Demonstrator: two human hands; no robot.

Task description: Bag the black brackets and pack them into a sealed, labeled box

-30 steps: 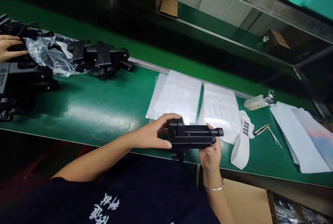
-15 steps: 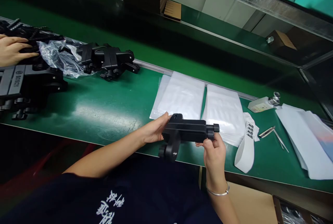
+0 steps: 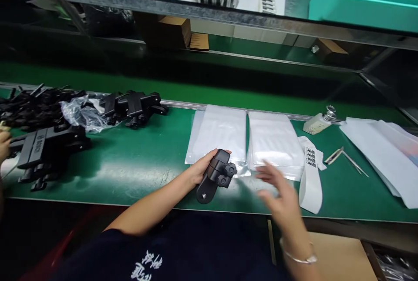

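My left hand [image 3: 203,165] is closed round a black plastic clamp bracket [image 3: 215,172] with two knobs and a rounded arm that has a screw at its end. It is held in front of a stack of clear plastic bags [image 3: 225,131]. My right hand [image 3: 277,192], blurred by motion, has its fingers apart and nothing in it. It hovers just in front of a second stack of clear bags [image 3: 274,137]. Beside that stack, to the right, a white strip of labels [image 3: 310,181] curls on the green bench.
Tweezers [image 3: 352,163], a pump bottle [image 3: 318,123] and white sheets [image 3: 379,155] lie right. More black brackets [image 3: 48,146], a crumpled plastic bag [image 3: 83,113] and black parts [image 3: 32,105] fill the left, with another person's hand [image 3: 4,142] at the edge. A metal shelf [image 3: 183,9] crosses above.
My right hand has let go of the bracket and moved off it, opening. The bracket has turned in my left hand, its knobs now facing me. The view has tilted up.
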